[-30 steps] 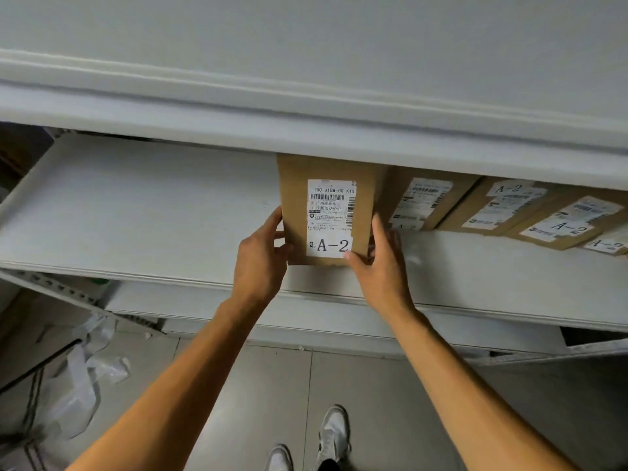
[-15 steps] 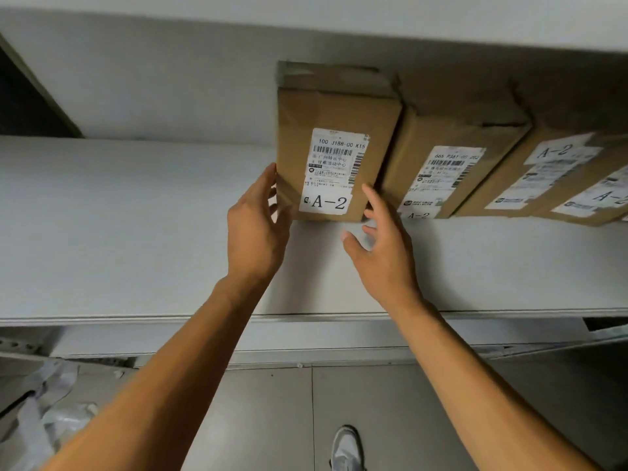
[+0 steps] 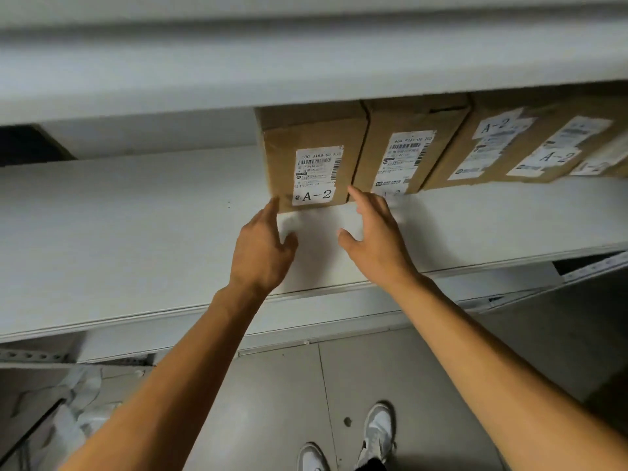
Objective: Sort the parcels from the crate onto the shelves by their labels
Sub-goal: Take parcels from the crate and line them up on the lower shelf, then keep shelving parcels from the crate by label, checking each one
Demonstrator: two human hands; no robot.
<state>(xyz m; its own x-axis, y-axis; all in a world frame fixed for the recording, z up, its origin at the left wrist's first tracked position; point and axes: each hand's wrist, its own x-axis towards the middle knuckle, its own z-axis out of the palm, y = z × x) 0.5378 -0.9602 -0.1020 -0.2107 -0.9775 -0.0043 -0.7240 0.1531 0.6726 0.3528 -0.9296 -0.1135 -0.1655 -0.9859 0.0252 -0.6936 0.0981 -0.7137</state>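
Observation:
A brown cardboard parcel [image 3: 282,158] with a white label reading A-2 stands upright on the white shelf [image 3: 136,232], at the left end of a row of parcels. My left hand [image 3: 261,246] hovers just in front of its lower left corner, fingers relaxed, fingertip at the box edge. Over on the other side, my right hand [image 3: 373,239] reaches with straight fingers toward the lower right corner, near the gap to the second parcel [image 3: 407,154]. Neither hand holds anything.
More brown parcels labelled A-2 [image 3: 503,144] lean in a row to the right. The upper shelf edge [image 3: 306,69] overhangs closely above the boxes. Below lie a grey tiled floor [image 3: 272,385], my white shoes [image 3: 377,433] and crumpled white plastic [image 3: 78,413] at lower left.
The parcel has been set back deeper on the shelf beside the row. Both hands have let go of it and drawn back slightly toward me.

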